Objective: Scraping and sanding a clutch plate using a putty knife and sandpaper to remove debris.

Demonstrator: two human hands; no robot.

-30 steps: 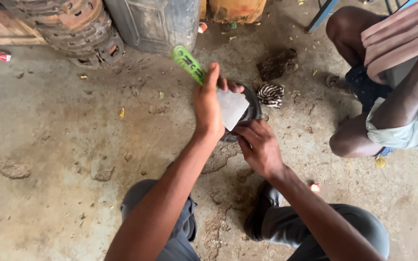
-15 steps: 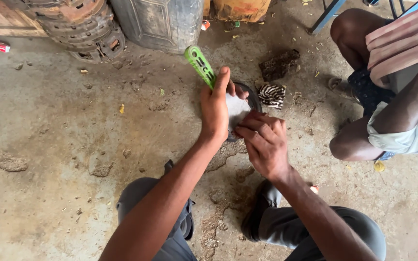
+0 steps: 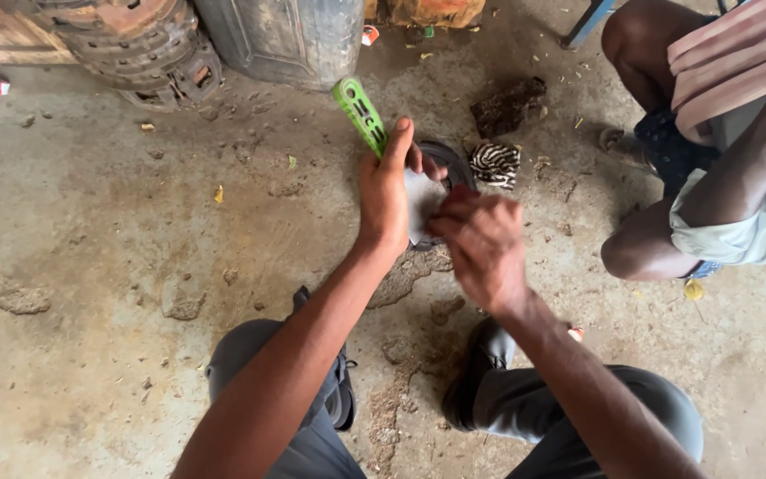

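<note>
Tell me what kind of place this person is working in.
Likely an informal repair workshop: bare, stained concrete floor, rusty stacked metal discs beside a dirty drum, and the left hand holding a green-handled tool.

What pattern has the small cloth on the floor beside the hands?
The cloth has black and white zebra-like stripes, as the head view shows.
</note>
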